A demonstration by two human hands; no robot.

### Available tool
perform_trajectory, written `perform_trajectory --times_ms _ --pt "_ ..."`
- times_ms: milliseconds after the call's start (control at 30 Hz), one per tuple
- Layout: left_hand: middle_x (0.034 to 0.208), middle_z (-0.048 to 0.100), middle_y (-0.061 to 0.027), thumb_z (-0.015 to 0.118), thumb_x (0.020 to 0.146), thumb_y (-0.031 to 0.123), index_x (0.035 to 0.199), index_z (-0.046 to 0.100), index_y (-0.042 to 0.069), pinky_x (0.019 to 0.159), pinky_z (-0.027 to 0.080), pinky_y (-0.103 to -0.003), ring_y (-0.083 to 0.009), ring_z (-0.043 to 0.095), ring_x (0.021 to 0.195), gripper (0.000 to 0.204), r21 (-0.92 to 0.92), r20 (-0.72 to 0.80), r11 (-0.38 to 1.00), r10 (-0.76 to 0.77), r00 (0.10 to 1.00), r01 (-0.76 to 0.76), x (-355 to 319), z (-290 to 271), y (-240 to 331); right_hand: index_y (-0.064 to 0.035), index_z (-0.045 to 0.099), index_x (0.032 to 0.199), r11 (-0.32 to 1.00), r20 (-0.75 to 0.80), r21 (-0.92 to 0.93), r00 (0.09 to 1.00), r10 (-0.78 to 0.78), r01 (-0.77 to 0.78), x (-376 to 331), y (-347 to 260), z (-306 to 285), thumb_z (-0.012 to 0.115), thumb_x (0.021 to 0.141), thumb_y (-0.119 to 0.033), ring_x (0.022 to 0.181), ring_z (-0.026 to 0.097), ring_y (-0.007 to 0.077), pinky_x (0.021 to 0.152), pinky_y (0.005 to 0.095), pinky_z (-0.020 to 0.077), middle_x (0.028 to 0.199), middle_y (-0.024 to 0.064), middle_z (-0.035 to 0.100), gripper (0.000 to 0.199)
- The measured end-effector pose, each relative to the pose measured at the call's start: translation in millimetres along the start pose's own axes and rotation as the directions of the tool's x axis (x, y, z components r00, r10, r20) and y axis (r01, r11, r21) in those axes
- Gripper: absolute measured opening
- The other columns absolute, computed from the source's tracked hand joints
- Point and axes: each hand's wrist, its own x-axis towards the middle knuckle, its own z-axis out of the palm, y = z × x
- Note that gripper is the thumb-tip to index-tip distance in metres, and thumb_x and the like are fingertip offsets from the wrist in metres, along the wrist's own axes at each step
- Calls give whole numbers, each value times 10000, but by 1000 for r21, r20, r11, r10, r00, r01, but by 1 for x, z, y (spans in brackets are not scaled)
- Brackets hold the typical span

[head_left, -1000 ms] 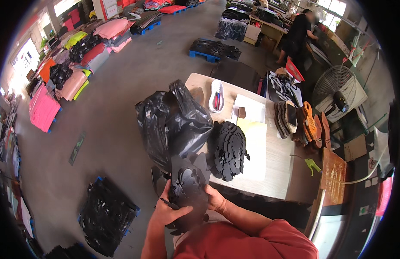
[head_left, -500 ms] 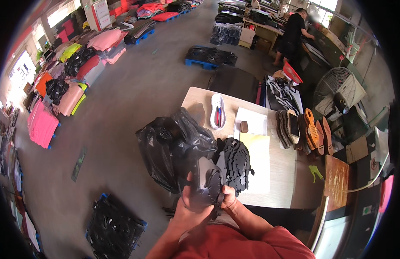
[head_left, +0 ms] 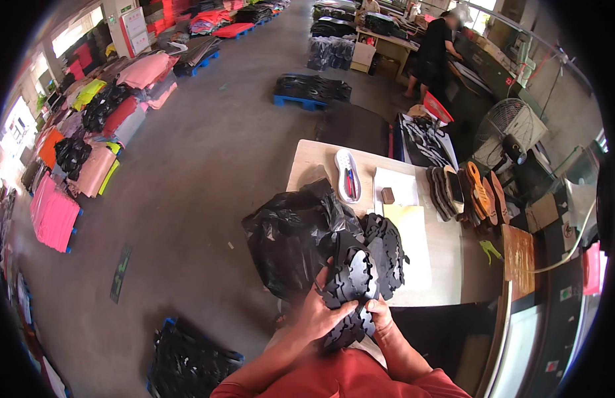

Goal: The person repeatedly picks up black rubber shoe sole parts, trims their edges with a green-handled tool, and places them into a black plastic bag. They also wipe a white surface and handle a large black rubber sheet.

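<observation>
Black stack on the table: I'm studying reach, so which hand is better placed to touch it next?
Probably the right hand: it is nearer the black stack, while the left hand is farther left, by the black bag. Both grip black pieces, so either would need freeing.

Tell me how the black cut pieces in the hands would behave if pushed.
The black cut pieces look thin, so they would probably bend. Stacked with uneven edges, they may slide over one another, though their notched rims might catch.
</observation>
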Motion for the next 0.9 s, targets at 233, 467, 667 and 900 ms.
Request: perform_trajectory --times_ms 233,467,667,900 --pt "1391 595 -101 787 853 -8 1628 227 -2 1067 493 -342 -162 594 1253 957 -32 111 989 -143 984 147 4 -13 25 2 590 1376 998 -54 18 997 58 -57 -5 10 22 867 778 -358 1117 634 219 989 359 495 1239 92 672 750" --pt "1408 583 -102 769 928 72 1632 211 1 1068 476 -333 -160 586 1260 901 8 192 998 -61 980 60 18 -1 31 -12 576 1375 979 -117 175 986 121 -100 -6 -2 21 821 825 -341 1143 642 238 1006 385 508 1240 96 668 686" --pt "1475 546 -167 769 950 186 1598 248 -54 1135 431 -366 -243 541 1346 866 43 40 998 -45 998 43 24 19 3 -13 558 1436 998 -24 -43 999 -38 37 -4 -9 -4 894 755 -197 1135 634 201 975 342 525 1270 73 668 781" --pt "1585 424 -165 881 849 412 1652 116 -29 1232 317 -396 -265 396 1478 1194 20 191 982 -187 964 187 33 23 22 -24 602 1358 962 -161 261 978 131 -86 -2 3 -21 837 762 -186 1049 679 210 953 344 536 1172 65 701 661"
